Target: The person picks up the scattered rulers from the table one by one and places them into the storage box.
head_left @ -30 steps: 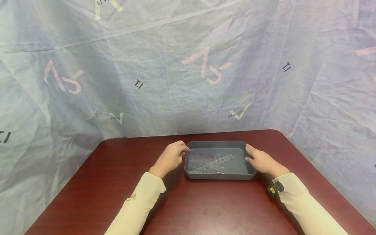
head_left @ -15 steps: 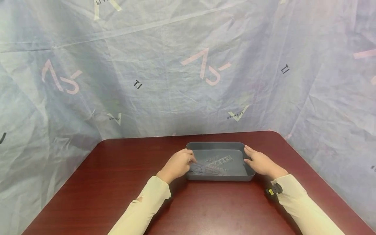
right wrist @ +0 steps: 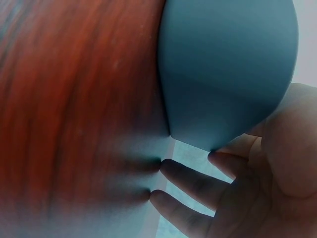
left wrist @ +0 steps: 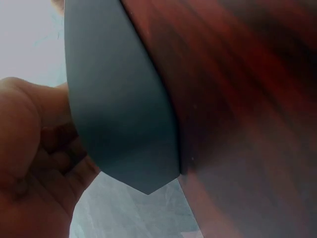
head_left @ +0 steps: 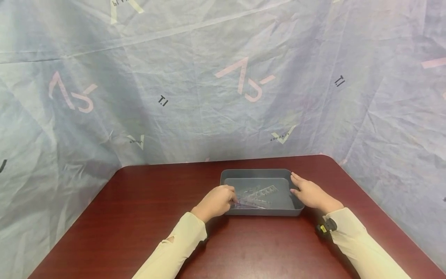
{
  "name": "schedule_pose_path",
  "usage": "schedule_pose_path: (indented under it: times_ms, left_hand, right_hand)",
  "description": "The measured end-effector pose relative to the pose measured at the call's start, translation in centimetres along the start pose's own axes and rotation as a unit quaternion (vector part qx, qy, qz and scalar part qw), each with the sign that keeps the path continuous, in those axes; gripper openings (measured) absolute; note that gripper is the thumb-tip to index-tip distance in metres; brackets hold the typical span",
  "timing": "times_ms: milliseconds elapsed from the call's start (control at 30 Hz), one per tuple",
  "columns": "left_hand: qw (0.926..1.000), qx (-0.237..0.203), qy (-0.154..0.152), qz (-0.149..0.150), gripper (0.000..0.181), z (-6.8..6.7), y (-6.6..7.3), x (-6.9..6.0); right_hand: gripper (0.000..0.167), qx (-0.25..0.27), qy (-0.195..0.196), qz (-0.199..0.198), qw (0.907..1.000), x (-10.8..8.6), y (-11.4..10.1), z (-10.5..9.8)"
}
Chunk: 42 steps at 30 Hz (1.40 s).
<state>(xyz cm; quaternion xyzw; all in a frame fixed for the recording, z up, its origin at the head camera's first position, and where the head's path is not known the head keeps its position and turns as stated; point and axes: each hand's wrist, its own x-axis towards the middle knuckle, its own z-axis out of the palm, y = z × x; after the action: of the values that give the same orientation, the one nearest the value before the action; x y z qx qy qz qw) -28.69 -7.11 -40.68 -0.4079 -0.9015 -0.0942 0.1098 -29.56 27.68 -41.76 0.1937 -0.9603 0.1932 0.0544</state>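
Note:
A shallow grey rectangular tray [head_left: 282, 198] stands on the table, holding several clear plastic rulers piled toward its left half. One see-through ruler [head_left: 267, 190] with a row of round cut-outs lies slanted on top. My left hand [head_left: 216, 201] reaches over the near left corner and pinches a purplish clear ruler [head_left: 252, 205], angled low along the tray's near wall. At the right wall my right hand [head_left: 312, 194] rests with fairly straight fingers, the thumb reaching over the rim. In both wrist views the tray wall [left wrist: 119, 99] hides what lies inside.
The dark red wooden table [head_left: 265, 248] extends to the left and in front of the tray. A pale printed cloth [head_left: 195, 116] hangs behind the table and at both sides. A black band with a yellow part [head_left: 326, 226] sits on my right wrist.
My left hand has moved from the far left rim to the near left corner, bringing the purplish ruler down toward the near wall. The right hand stays at the right rim.

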Motion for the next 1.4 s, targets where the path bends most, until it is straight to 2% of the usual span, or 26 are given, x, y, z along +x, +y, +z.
schedule_pose_path:
  times_ms: [200,400,967,1400]
  left_hand:
    - [0.9999,-0.015,0.001,0.006,0.028,-0.07,0.13,-0.21]
    - [0.9999,-0.001,0.001,0.014,0.027,0.06,0.03,-0.17]
    - [1.0,-0.003,-0.004,0.005,0.029,-0.03,0.04,-0.14]
    - [0.9997,0.023,0.002,0.002,0.022,0.03,-0.23,-0.22]
  right_hand:
    - [0.058,-0.007,0.005,-0.006,0.9999,0.12,-0.1,-0.04]
    - [0.058,-0.003,0.004,-0.003,1.0,-0.05,-0.08,0.01]
    - [0.057,-0.008,0.008,-0.005,0.9999,0.01,0.16,0.08]
    - [0.057,-0.008,0.01,-0.008,0.9999,0.08,0.27,0.1]
